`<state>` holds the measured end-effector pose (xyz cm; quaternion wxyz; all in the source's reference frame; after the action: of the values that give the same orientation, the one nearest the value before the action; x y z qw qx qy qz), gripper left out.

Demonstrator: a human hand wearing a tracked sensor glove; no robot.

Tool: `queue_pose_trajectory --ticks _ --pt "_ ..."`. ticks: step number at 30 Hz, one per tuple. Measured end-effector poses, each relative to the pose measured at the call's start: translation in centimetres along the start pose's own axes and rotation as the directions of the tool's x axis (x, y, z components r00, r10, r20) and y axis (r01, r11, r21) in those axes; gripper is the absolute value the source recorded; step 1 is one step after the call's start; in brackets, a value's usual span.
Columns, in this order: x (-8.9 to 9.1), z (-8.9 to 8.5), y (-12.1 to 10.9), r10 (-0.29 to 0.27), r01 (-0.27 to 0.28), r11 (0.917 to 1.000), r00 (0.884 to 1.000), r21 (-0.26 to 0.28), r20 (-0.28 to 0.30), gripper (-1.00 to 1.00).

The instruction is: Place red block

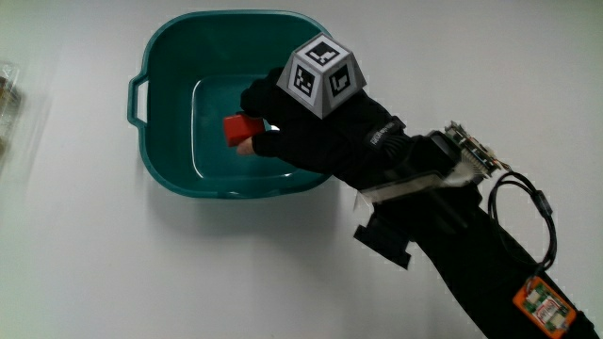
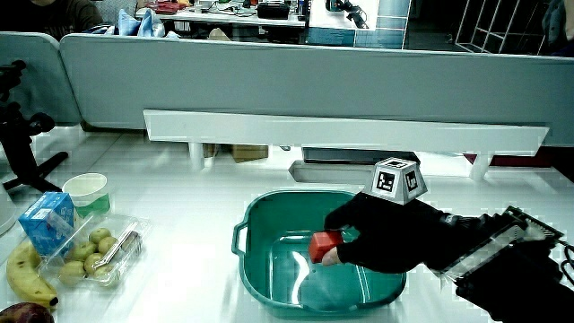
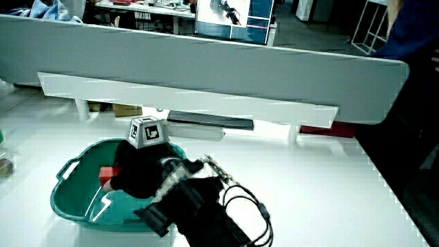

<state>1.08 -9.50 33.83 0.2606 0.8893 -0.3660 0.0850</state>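
Main view: hand point(image 1: 311, 127) reaches over tub point(image 1: 160, 56) rim, fingertips pinching red block point(image 1: 241, 129) above tub floor. Grip at block's end, likely so it can be set down inside without tipping. Side view: block point(image 2: 323, 245) inside tub, contact with floor unclear.

White table point(image 1: 94, 264) w/ a teal basin point(image 1: 170, 179) set on it; banana point(image 2: 22, 269), fruit tray point(image 2: 94, 256), carton point(image 2: 45, 220) & cup point(image 2: 87, 190) seen nearby.

hand point(image 1: 311, 127) over teal basin point(image 1: 170, 56), fingers point(image 1: 254, 97) gripping red block point(image 1: 241, 128)
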Motion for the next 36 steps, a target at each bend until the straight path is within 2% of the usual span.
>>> queue_pose_trajectory --ticks 3,7,15,16,19,24,28,32,34,36 --pt "0.6 -0.7 1.2 -0.041 0.041 0.9987 0.999 -0.030 0.002 0.00" --pt "1.1 -1.4 2.3 -0.044 0.042 0.9963 0.999 -0.076 -0.027 0.00" --pt "2.9 -3.1 3.6 -0.096 0.087 0.9901 0.992 -0.111 -0.079 0.00" --pt "3.1 -3.3 3.8 -0.107 0.099 0.9887 0.992 -0.113 -0.069 0.00" --pt "3.3 -3.6 4.1 -0.115 0.102 0.9860 0.989 -0.131 -0.090 0.00" --pt "3.3 -4.4 4.9 -0.134 0.122 0.9804 0.988 -0.155 -0.071 0.00" --pt "3.0 -5.1 5.3 -0.130 0.117 0.9758 0.990 -0.185 -0.060 0.00" --pt "2.9 -5.5 5.5 -0.138 0.129 0.9738 0.990 -0.187 -0.035 0.00" --pt "2.8 -5.9 5.7 -0.153 0.149 0.9692 0.988 -0.196 -0.006 0.00" --pt "2.8 -6.2 5.8 -0.157 0.151 0.9685 0.988 -0.198 -0.014 0.00"
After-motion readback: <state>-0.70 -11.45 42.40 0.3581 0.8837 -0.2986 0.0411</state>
